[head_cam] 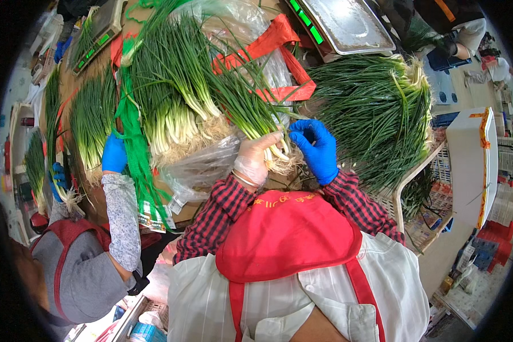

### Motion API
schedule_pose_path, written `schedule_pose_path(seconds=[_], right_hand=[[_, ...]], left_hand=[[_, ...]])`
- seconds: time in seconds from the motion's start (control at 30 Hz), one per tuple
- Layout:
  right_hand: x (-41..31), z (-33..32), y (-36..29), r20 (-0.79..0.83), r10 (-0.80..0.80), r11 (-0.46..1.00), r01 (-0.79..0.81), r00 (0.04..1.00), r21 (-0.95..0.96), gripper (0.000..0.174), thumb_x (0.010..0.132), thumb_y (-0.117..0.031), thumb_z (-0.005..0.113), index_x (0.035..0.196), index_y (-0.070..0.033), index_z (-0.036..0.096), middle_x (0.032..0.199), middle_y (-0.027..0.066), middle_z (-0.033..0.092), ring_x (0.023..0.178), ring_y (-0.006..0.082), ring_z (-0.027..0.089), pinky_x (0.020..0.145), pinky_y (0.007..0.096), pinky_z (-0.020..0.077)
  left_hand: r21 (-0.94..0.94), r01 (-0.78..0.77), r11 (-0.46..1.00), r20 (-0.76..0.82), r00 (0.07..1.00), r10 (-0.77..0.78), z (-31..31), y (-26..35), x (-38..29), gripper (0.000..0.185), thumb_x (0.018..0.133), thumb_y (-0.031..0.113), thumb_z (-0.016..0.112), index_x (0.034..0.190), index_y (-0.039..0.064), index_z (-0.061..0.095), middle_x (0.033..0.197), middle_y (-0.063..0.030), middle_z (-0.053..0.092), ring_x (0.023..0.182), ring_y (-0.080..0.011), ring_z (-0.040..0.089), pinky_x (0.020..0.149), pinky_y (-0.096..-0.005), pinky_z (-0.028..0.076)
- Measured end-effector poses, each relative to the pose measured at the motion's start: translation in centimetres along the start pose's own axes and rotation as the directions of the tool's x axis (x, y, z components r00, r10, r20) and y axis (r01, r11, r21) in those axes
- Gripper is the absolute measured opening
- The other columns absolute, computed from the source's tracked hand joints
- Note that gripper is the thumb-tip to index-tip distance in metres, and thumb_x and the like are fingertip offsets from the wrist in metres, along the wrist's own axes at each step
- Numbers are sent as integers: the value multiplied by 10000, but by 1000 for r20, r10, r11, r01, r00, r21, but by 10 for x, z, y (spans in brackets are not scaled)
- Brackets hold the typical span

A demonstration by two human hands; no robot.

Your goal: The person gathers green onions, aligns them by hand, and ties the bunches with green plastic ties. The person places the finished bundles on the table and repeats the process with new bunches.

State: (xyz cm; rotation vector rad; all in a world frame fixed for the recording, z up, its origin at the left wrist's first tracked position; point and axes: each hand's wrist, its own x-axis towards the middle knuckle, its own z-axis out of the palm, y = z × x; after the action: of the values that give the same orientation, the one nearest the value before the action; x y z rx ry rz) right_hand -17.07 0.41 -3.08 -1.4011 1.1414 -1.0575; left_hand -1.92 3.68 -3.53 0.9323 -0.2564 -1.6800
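Note:
In front of my chest, my left hand (255,157), in a thin translucent glove, grips a small bunch of scallions (250,117) near its white ends. The roots hang below the fingers and the green leaves point up and to the left. Close to the right of these stems is my right hand (315,149), in a blue glove, with thumb and fingers curled towards each other. Whether something thin is between its fingertips cannot be made out. Left of my hands lies a big pile of scallions (175,119), roots towards me. Another large heap (372,115) lies to the right.
Clear plastic bags (201,166) and red tape (260,47) lie around the piles. Green netting (132,128) hangs at the left. Scales (348,23) stand at the back. A co-worker's blue-gloved hand (114,154) touches scallions at left. A plastic crate (436,188) is at right.

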Motion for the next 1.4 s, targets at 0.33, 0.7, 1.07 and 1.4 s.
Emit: schedule_pose_path(seconds=[0.33, 0.7, 1.07, 1.4], right_hand=[[14, 17, -12, 70, 14, 990, -5, 997, -138, 107, 799, -60, 669, 861, 4, 611, 791, 19, 607, 713, 84, 550, 650, 238, 464], [10, 19, -3, 2, 11, 1000, -11, 1000, -26, 158, 780, -100, 689, 857, -3, 590, 786, 59, 591, 673, 101, 543, 616, 256, 455], [-26, -52, -34, 392, 271, 804, -430, 879, 411, 120, 887, -93, 542, 977, -19, 510, 706, 42, 552, 617, 97, 514, 548, 227, 400], [-11, -9, -47, 276, 48, 990, -9, 960, -140, 222, 811, -101, 640, 1024, -54, 594, 711, 41, 552, 562, 92, 472, 504, 252, 395]], left_hand=[[542, -246, 804, 271, 956, 110, -12, 12, -11, 160, 791, -6, 567, 941, 4, 620, 821, -63, 639, 796, -151, 614, 718, -260, 480], [362, -169, 917, 196, 975, 102, -13, -2, -6, 156, 873, 32, 502, 1002, 4, 585, 845, -74, 620, 783, -149, 605, 704, -286, 509], [-108, 73, 991, 18, 997, -72, -13, 11, -2, 222, 900, 167, 550, 1041, -2, 579, 927, -65, 605, 815, -148, 594, 714, -269, 514], [-142, 35, 989, 60, 998, -27, 9, 20, -3, 214, 866, 134, 593, 1039, 8, 586, 928, -56, 619, 798, -149, 606, 676, -267, 518]])
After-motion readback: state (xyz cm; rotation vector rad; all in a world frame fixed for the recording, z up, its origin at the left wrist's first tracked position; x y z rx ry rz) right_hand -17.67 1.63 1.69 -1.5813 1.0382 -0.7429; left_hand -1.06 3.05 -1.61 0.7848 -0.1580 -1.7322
